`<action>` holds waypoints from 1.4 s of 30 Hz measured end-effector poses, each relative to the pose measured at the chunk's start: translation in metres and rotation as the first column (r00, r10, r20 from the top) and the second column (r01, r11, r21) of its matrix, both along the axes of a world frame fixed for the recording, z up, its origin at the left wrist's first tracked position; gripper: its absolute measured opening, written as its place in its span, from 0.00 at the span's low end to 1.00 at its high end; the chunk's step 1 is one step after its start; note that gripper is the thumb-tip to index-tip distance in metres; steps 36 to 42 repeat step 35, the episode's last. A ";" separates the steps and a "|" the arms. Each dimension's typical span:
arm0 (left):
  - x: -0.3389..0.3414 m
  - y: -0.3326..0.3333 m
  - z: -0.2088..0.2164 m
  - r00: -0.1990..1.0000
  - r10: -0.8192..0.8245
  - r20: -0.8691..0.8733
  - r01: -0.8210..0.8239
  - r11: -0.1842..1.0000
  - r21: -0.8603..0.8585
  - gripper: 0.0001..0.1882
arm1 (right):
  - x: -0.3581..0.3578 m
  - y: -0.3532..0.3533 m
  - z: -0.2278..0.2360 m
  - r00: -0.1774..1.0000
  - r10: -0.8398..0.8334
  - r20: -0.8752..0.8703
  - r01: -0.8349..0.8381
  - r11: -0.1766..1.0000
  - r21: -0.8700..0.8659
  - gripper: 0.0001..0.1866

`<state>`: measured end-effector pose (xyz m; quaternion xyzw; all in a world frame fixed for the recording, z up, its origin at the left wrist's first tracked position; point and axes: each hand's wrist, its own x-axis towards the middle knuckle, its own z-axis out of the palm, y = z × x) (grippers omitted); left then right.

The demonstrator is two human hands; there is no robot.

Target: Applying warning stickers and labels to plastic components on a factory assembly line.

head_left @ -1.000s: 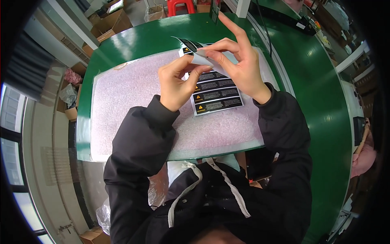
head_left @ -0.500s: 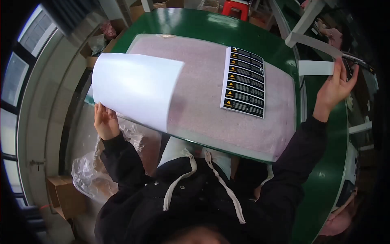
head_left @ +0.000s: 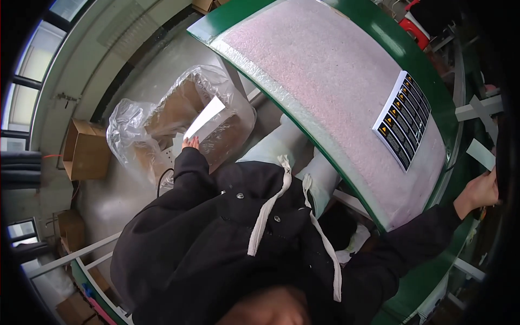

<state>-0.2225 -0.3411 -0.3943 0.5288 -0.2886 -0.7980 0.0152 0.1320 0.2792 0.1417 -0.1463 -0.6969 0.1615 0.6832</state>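
At the left, my left hand (head_left: 191, 142) is closed on the lower end of a white paper sheet (head_left: 206, 118), seen nearly edge-on. The sheet is above a cardboard box lined with clear plastic (head_left: 179, 103). Far right, my right hand (head_left: 478, 192) is closed at the dark rim of the picture, a short white paper strip (head_left: 480, 154) at its fingers; the fingertips are partly lost in the dark. Between the hands, a stack of black label sheets with yellow warning triangles (head_left: 405, 120) lies on the pinkish, plastic-covered table pad (head_left: 325, 70).
The green table (head_left: 398, 35) curves along the right, its near edge beside my legs. A white metal frame post (head_left: 479, 108) stands at its far right side. Open cardboard boxes (head_left: 86, 151) sit on the floor at the left. A red stool (head_left: 414, 32) is beyond the table.
My view has turned left. My left hand has carried the white sheet off the table pad to above the plastic-lined box. My right hand, with the strip, is now nearer the picture's right rim.
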 end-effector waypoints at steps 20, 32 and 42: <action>0.130 0.366 0.565 -0.902 -0.315 -0.297 0.380 -0.250 -0.891 0.33 | -0.025 -0.068 -0.008 0.990 -0.122 0.076 0.080 0.909 0.408 0.38; 0.140 0.452 0.558 -0.620 0.087 -0.779 0.650 -0.499 -0.573 0.32 | -0.018 -0.067 0.002 0.804 -0.486 0.342 0.084 0.663 0.744 0.45; 0.137 0.452 0.562 -0.694 0.030 -0.719 0.670 -0.338 -0.661 0.36 | -0.012 -0.060 -0.005 0.822 -0.538 0.186 0.298 0.685 0.664 0.49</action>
